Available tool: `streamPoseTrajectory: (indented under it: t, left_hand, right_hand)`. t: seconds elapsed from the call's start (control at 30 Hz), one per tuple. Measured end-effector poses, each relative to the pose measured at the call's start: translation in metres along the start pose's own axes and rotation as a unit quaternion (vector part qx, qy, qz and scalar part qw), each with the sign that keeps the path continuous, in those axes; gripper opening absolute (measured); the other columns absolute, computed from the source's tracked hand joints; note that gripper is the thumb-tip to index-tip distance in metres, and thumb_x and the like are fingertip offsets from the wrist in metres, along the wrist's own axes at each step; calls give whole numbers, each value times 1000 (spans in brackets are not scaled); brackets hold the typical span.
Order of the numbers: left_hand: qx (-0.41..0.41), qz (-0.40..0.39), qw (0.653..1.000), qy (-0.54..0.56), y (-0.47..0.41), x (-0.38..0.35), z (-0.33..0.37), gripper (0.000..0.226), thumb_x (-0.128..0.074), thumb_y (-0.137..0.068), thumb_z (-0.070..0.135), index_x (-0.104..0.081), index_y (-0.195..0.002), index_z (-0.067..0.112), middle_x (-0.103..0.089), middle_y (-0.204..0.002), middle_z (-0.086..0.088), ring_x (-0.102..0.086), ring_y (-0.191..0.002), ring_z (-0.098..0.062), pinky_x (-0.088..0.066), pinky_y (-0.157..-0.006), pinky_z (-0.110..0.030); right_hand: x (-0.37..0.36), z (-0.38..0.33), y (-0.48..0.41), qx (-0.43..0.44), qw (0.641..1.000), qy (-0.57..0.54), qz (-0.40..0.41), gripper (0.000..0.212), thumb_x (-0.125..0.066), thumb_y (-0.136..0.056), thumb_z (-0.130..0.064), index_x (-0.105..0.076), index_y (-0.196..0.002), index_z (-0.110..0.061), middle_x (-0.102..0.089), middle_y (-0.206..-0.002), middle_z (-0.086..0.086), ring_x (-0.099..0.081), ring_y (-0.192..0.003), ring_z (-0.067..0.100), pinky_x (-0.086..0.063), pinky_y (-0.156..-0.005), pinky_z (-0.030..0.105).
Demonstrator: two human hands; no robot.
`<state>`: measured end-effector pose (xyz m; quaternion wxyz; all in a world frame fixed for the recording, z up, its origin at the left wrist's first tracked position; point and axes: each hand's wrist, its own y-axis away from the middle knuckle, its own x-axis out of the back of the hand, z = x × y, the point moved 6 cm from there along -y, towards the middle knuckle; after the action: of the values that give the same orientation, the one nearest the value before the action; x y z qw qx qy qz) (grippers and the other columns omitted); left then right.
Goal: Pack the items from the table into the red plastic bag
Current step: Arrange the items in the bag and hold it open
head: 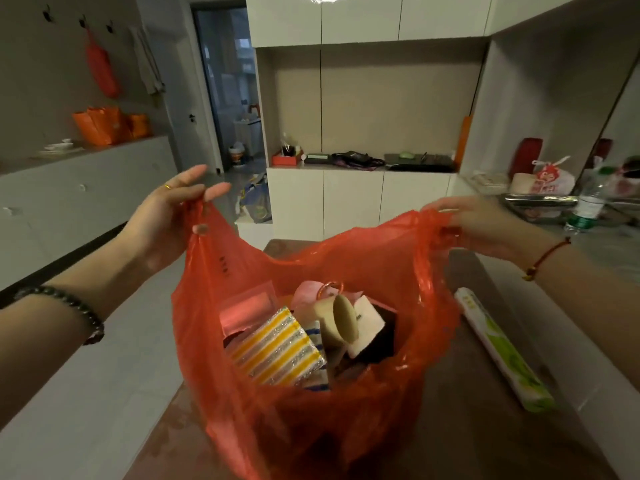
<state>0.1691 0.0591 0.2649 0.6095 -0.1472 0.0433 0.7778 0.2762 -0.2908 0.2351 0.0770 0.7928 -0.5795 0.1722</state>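
Left hand (173,216) and right hand (481,225) pinching thin crinkly red bag (398,271) handles, striped sponge (277,348) between them (inside), long box (502,348) under right wrist

Red plastic bag (311,393) mouth wide open, contents filling lower half, table (450,427) seemingly clear beside boxed roll (502,351)

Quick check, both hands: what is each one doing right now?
Left hand: pinching one handle of the red bag, other fingers spread.
Right hand: closed on the other handle.
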Motion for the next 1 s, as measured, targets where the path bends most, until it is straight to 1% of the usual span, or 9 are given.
streamPoseTrajectory:
  t: [0.07,0.13,0.2,0.27,0.43,0.67,0.83,0.9,1.0]
  left_hand:
    - [27,-5,1000,-14,-4,1,-9,31,-33,-94,5,-52,-100,28,-75,-70,9,-51,-40,1,-31,-31,-11]
    - [42,-10,999,-26,-9,4,-13,30,-33,-94,6,-53,-98,29,-73,-66,11,-50,-38,0,-30,-31,-11]
    - [48,-17,998,-36,-13,6,-17,29,-34,-94,7,-53,-97,29,-71,-64,12,-50,-39,0,-31,-30,-11]
    - [55,-19,997,-49,-17,7,-20,28,-34,-94,9,-54,-99,28,-70,-63,12,-52,-40,0,-34,-31,-12]
    - [72,-30,995,-68,-19,5,-33,25,-35,-93,11,-55,-99,26,-67,-62,10,-48,-39,-1,-33,-31,-12]
    - [80,-38,994,-70,-15,-1,-44,34,-52,-73,18,-55,-106,25,-67,-62,8,-47,-40,-2,-34,-32,-12]
    - [89,-47,992,-75,-7,-11,-53,24,-37,-93,13,-53,-107,24,-66,-60,7,-44,-41,-3,-34,-33,-13]
    - [86,-52,991,-84,-3,-15,-53,23,-37,-93,12,-53,-106,23,-67,-60,6,-44,-41,-4,-35,-33,-14]
    - [84,-58,990,-99,2,-18,-52,22,-38,-93,10,-53,-103,22,-70,-64,5,-45,-40,-6,-39,-34,-15]
  right_hand:
    - [2,26,11,-74,986,5,-147,36,-67,-75,2,-64,-103,-20,-70,-101,7,-68,-90,22,-58,-67,28]
    - [17,61,18,-146,971,-24,-187,70,-89,-49,-22,-59,-111,-31,-70,-110,1,-66,-101,24,-57,-75,33]
    - [50,119,12,-187,980,-24,-71,102,-91,-26,-47,-53,-119,-29,-65,-117,2,-63,-106,26,-54,-79,37]
    - [81,189,10,-207,972,97,54,122,-87,-26,-59,-43,-133,-20,-54,-131,7,-54,-117,27,-49,-90,40]
    - [58,291,57,-320,883,337,61,99,-73,-75,-36,-9,-146,-7,-22,-152,16,-27,-138,33,-26,-110,35]
    - [56,346,90,-347,834,419,98,85,-57,-80,-49,-12,-146,-20,-48,-135,17,-52,-118,32,-46,-95,38]
    - [38,332,102,-405,879,227,109,59,-52,-91,-37,-37,-135,-1,-51,-129,19,-55,-113,30,-48,-82,26]
    - [12,328,110,-436,894,-26,99,46,-64,-85,-21,-53,-119,8,-67,-89,20,-64,-78,31,-49,-53,24]
    - [1,285,111,-372,864,-315,127,55,-86,-53,-16,-59,-100,-7,-68,-56,11,-65,-47,21,-52,-39,29]
